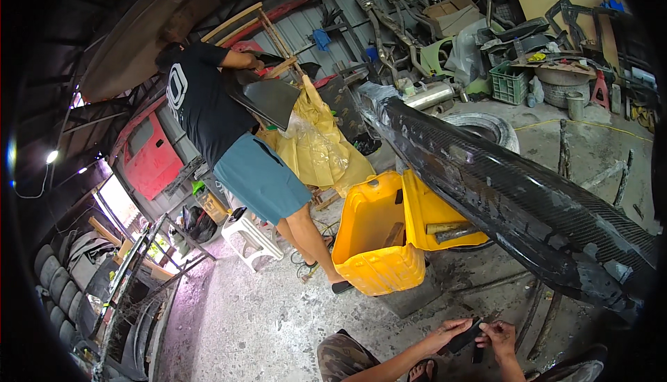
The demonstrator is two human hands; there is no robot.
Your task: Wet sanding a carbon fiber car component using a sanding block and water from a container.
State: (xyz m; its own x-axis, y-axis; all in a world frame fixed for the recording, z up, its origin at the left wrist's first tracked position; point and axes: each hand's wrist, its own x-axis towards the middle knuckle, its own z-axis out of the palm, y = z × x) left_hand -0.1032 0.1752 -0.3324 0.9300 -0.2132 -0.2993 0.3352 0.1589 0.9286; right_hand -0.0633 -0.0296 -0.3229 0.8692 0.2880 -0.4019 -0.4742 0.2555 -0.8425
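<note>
From where I stand, the flat, matte black, roughly rectangular piece in the worker's grasp lies aslant, its long axis running from the upper right, by the fingertips, down to the lower left, toward the wrist of the bare left hand. It looks dark and plain, with straight edges; its finer surface is too small to make out, and I can't tell what it is made of. A narrow, dark, upright strip hangs just to its right, its long axis nearly straight up and down; whether it is a separate piece or joined to the first, I can't say. The piece sits between the two hands, against the left one, whose thumb and fingers pinch its upper edge. The bare right hand is bent inward, thumb and fingertips drawn together on the top of the strip. Both hands are held low over the stained grey concrete floor, in front of the bright yellow, open plastic container and below the long, glossy black panel with a woven pattern.
</note>
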